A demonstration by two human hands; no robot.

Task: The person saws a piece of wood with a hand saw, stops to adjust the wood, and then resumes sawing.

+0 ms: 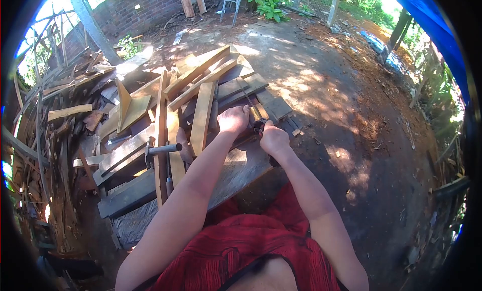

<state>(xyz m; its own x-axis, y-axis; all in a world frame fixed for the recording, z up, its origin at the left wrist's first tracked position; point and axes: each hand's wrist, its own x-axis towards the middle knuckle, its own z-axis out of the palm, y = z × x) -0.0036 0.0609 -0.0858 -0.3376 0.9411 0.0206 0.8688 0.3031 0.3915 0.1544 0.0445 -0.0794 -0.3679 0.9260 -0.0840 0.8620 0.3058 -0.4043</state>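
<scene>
My right hand point(274, 139) is closed around the dark handle of a handsaw point(248, 96), whose thin blade points away from me and is seen nearly edge-on. Beside the blade lies a short yellowish piece of wood point(260, 111) at the right end of the bench. My left hand point(233, 120) is closed against the wood just left of the blade, its fingers mostly hidden under it. A hammer point(163, 149) with a dark handle lies left of my left forearm, among the boards.
A low wooden bench point(241, 173) bears several stacked boards point(202, 110) and a right-angled wooden piece point(131, 107). Scrap wood point(65, 155) is heaped at the left. Behind stand a ladder point(231, 5) and a brick wall point(138, 15). A blue tarp point(427, 20) hangs at upper right.
</scene>
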